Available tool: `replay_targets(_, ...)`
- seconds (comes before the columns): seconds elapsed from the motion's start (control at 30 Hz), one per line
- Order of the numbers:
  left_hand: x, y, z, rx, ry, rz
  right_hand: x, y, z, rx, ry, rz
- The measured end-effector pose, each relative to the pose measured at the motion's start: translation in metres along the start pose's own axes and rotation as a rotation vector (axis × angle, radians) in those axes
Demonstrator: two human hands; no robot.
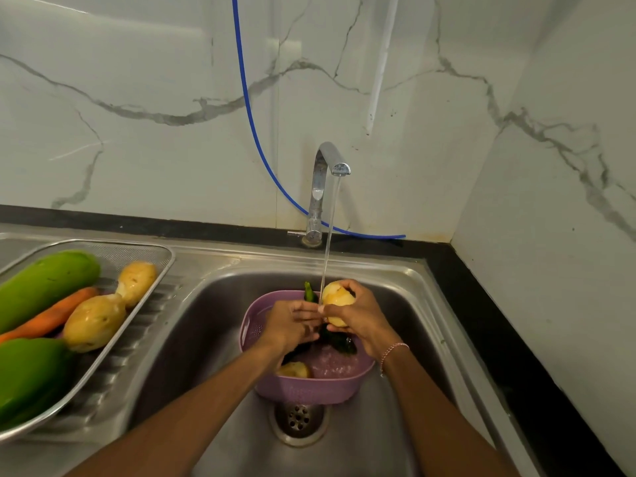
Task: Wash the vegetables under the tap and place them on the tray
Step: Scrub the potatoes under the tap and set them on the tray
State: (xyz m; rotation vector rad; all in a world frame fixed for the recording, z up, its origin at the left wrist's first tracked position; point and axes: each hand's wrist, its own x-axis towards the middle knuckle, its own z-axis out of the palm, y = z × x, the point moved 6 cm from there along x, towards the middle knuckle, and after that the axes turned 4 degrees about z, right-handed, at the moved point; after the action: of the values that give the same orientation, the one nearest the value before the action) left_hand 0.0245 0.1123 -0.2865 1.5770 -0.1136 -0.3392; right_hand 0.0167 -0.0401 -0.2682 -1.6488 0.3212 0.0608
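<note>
Washing is underway: right hand (358, 316) grips a potato (338, 304) under the tap (328, 166), left hand (289, 325) rubs it with straight fingers; next it likely goes onto the tray (137, 249).

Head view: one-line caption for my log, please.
Right hand holds a potato under the running tap, left hand alongside, above a purple colander; vegetables on the tray.

The right hand (361, 321) holds a potato (338, 298) under the tap (325, 166) stream.
</note>
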Motion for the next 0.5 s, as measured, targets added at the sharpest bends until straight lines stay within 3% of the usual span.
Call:
replay_targets(0.17, 0.0, 0.002, -0.013, -0.056, 0.096, -0.028, 0.004, 0.006, 0.02, -0.125, -0.13, -0.001)
replay_targets(0.33, -0.005, 0.007, -0.005, -0.123, -0.06, -0.081, -0.006, 0.002, 0.029, -0.206, -0.211, -0.056)
replay_targets(0.5, -0.002, 0.004, -0.005, -0.147, -0.07, -0.119, 0.002, 0.014, 0.034, -0.066, -0.214, 0.124)
